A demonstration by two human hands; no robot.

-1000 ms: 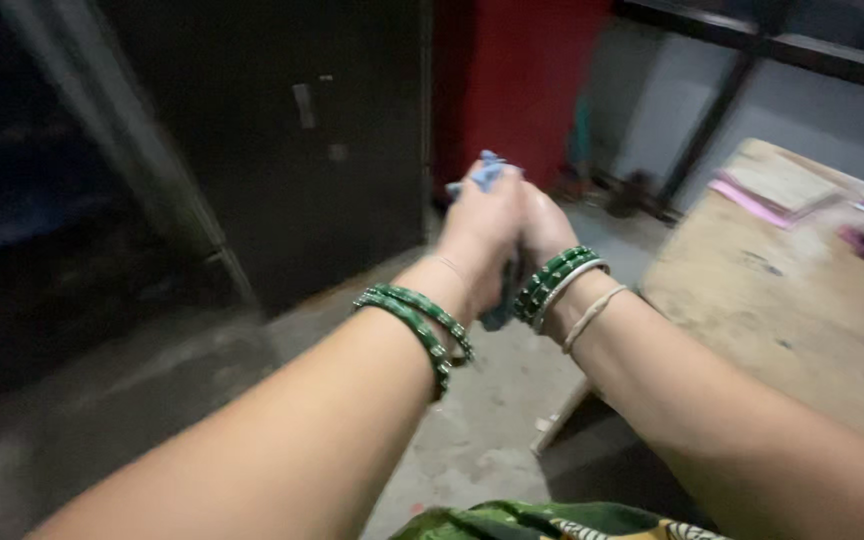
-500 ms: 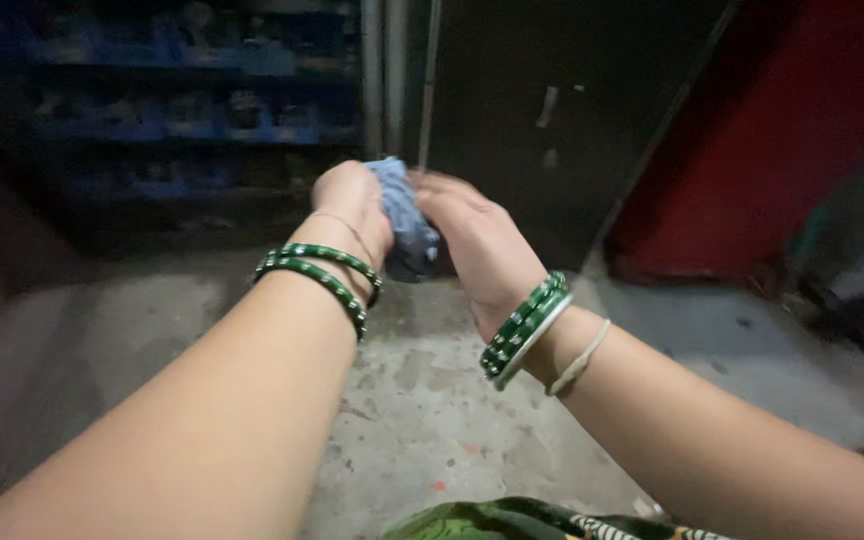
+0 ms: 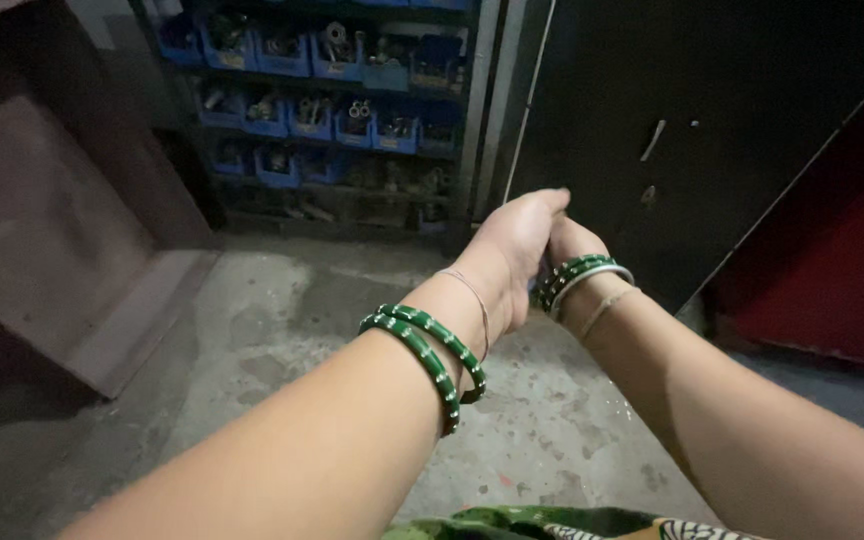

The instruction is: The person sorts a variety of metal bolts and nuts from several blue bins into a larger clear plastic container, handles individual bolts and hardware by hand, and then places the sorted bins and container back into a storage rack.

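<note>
Item: my left hand, held out at chest height, palm turned inward, folded over my right hand. The two are pressed together. The right is mostly hidden behind the left, so I cannot tell whether anything lies pinched between them.

Wrists: paired green bangles and a thin thread on the left; green bangles with a silver one and a pale cord on the right.

Step, as I judge it: hands working against each other, well above the concrete floor.

Surroundings: rack of blue parts bins ahead, dark metal cabinet door beside it, red panel far right.
</note>
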